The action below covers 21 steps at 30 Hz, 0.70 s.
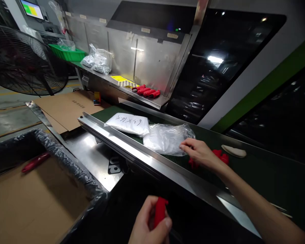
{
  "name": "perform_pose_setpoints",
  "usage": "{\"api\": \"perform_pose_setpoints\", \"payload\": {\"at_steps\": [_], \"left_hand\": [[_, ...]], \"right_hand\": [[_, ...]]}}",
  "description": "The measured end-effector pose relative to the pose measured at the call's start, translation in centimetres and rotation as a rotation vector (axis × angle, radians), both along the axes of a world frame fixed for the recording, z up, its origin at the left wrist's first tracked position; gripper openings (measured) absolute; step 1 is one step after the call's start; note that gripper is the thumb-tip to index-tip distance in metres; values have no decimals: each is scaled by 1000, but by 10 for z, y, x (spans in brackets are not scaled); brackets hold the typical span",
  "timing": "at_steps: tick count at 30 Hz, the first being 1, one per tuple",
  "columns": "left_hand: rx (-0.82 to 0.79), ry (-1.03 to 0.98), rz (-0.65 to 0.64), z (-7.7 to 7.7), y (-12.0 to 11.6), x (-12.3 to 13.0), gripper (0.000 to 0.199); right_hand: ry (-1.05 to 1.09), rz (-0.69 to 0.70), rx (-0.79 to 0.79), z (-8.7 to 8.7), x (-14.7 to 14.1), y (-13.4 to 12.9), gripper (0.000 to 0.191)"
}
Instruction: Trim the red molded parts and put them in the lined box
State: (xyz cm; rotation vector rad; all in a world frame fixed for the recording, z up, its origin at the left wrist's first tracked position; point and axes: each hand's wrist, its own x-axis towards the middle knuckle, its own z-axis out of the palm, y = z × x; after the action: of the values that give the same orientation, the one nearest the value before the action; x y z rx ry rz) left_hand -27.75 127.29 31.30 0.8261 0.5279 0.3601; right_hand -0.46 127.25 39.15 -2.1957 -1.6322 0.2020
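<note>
Over the dark green belt (259,176), the right hand (199,152) is resting its fingertips at the near right end of a clear plastic bag (167,137); thumb and forefinger are bunching close together, though whether they are pinching the film I cannot tell. The bag is lying left of that grip, stretching away roughly along the belt, its far end meeting a handwritten white packet (128,124). Red pieces (220,156) are sitting just beneath and behind the right wrist. On the wearer's side of the metal rail (142,145), well apart from the bag, the left hand (149,222) is clasping a red part (159,213) between thumb and curled fingers, its long axis standing nearly upright.
</note>
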Motion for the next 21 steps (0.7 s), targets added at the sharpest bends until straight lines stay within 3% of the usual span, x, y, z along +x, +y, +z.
{"api": "perform_pose_setpoints", "payload": {"at_steps": [4, 7, 9, 13, 15, 17, 21], "left_hand": [[118, -59, 63, 46, 12, 15, 38], [138, -65, 86, 59, 10, 19, 36], [133, 30, 80, 55, 5, 15, 31], [157, 212, 93, 34, -2, 1, 23], [331, 265, 128, 25, -6, -3, 22], [568, 290, 85, 19, -12, -6, 30], [902, 267, -122, 11, -25, -10, 51]], "right_hand": [[168, 10, 79, 19, -66, -50, 30], [249, 70, 149, 18, -113, -80, 24], [245, 57, 219, 7, -133, -95, 21], [206, -100, 288, -21, -149, -116, 15], [183, -182, 322, -31, -153, -122, 9], [201, -235, 313, -33, -155, -125, 19], [475, -41, 81, -21, -155, -132, 14]]}}
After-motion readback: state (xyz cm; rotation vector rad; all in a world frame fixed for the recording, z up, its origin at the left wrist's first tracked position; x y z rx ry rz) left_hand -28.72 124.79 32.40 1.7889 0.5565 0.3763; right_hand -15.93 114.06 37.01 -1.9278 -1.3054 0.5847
